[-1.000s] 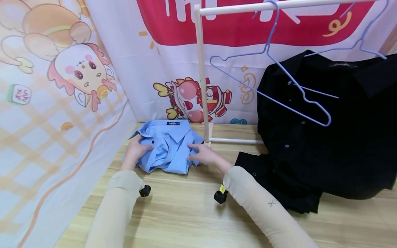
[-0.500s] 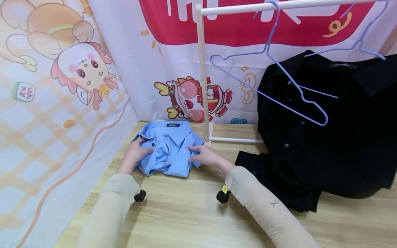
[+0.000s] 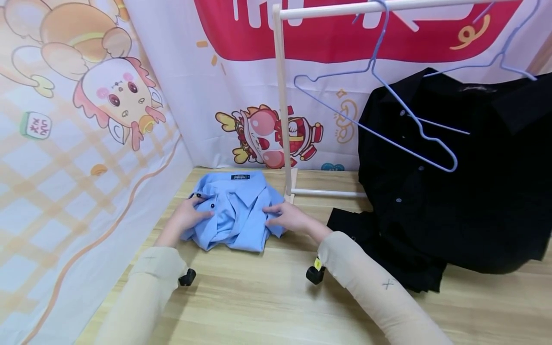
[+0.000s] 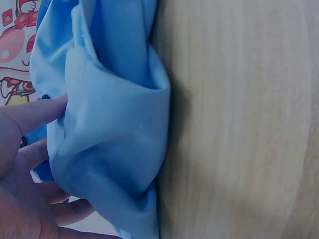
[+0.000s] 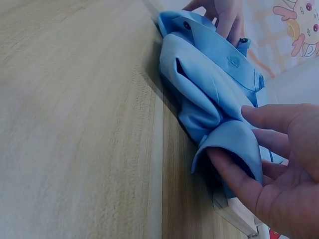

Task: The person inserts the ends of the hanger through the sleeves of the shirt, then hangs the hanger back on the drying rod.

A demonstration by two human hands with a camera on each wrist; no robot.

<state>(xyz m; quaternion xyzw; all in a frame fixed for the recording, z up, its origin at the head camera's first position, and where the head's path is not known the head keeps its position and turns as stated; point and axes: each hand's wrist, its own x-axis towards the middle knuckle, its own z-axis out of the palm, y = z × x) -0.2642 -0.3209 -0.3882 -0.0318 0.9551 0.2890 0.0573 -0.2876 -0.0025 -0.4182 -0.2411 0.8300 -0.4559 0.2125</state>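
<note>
A crumpled light blue shirt (image 3: pixel 241 225) with a collar, dark buttons and a black label lies on the wooden tabletop (image 3: pixel 246 306). At its left side my left hand (image 3: pixel 187 214) grips the cloth, thumb on top near the buttons. My right hand (image 3: pixel 290 218) pinches the opposite side. In the right wrist view, one finger of the right hand (image 5: pixel 286 169) goes under a fold of the shirt (image 5: pixel 209 89) while the thumb lies over it. Seen from the left wrist, the left hand (image 4: pixel 25 199) is spread against the bunched cloth (image 4: pixel 114 124), some fingers partly hidden.
A white clothes rack (image 3: pixel 281 96) stands behind the shirt. From its bar hangs a bare blue hanger (image 3: pixel 372 64). A black shirt (image 3: pixel 453 201) hangs at the right, its lower part on the tabletop. Printed cloth walls (image 3: pixel 86 191) close off the left and back.
Both hands have drawn the blue shirt slightly toward the person, away from the back wall. The left forearm has swung a little to the left. The rack and black shirt stay put.
</note>
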